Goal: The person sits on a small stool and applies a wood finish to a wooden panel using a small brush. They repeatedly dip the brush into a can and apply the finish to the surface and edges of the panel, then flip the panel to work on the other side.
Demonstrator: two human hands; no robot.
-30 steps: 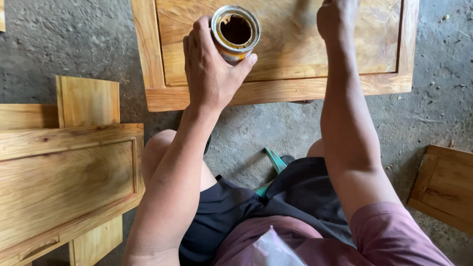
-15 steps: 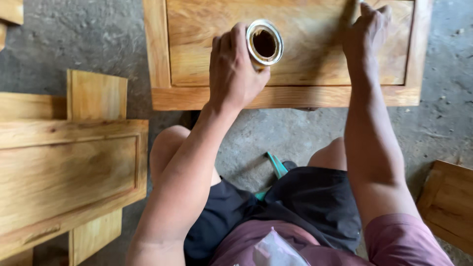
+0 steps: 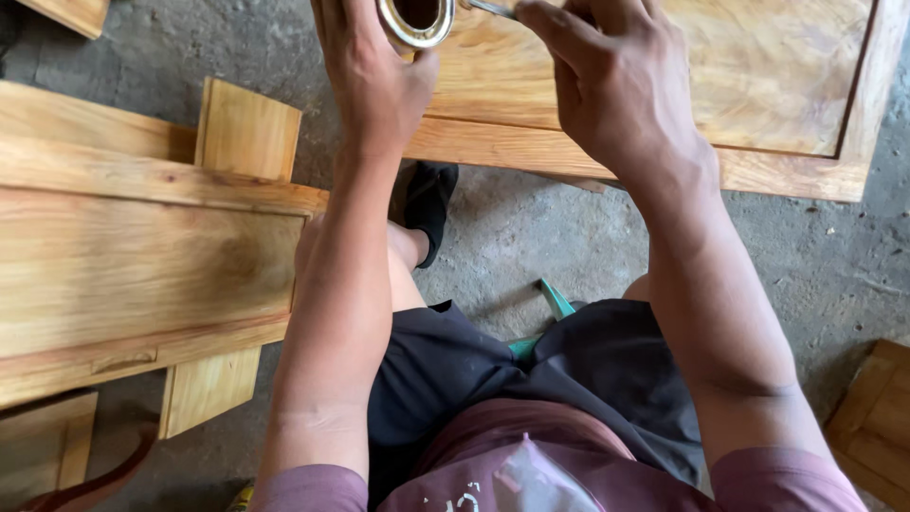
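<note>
Since the frame half a second earlier, the right hand (image 3: pixel 616 95) had come off the far side of the wooden panel (image 3: pixel 758 66) and moved in beside the tin, and the view had dropped closer, so that the tin now sat cut off at the top edge.

From my remote seat I saw the left hand (image 3: pixel 374 76) wrapped around the small metal tin (image 3: pixel 415 17), fingers closed on its side and thumb pressed near the rim, holding it upright above the panel's near frame. The right hand was pinched shut on a thin metal implement (image 3: pixel 491 9) whose tip pointed at the tin's mouth; I could not tell what kind of tool it was, since only a short grey sliver showed.

As for progress, I judged the work as barely begun: the tin was open, with a dark inside and a bright rim, but the panel's face looked bare, pale and dry, with its grain plain.

Further out, another framed wooden panel (image 3: pixel 142 265) lay on the concrete floor (image 3: pixel 569 237) to the left, and a dark-socked foot (image 3: pixel 431 204) rested just below the near panel's edge.
</note>
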